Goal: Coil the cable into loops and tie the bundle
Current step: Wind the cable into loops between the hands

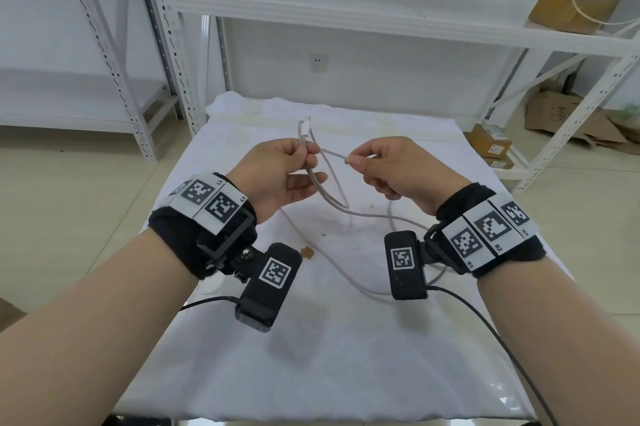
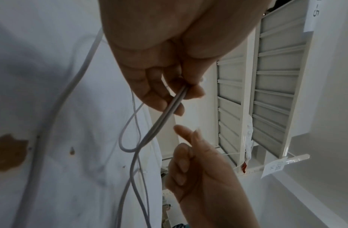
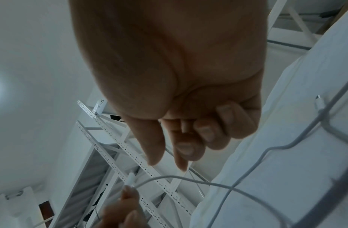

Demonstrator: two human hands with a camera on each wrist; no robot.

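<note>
**Cable held doubled above the cloth, loose run trailing below**

While the left hand (image 1: 277, 172) pinches two strands of the white cable (image 1: 332, 204) side by side between thumb and curled fingers, one connector end (image 1: 304, 126) pokes up just past its fingertips. Across from them, the right hand (image 1: 388, 169) has its lower fingers curled in and thumb and forefinger closed together; a strand runs up to those fingertips in the head view, but whether they actually grip it I cannot tell. Below both sets of fingers the cable sags onto the white cloth (image 1: 415, 339), crossing itself, and a second connector (image 3: 319, 103) lies on the cloth beside the right fingers. Brown stains (image 1: 306, 252) mark the cloth under the wrists. Beyond the fingertips stand white metal shelves (image 1: 346, 13), with cardboard boxes (image 1: 568, 10) on the right side
</note>
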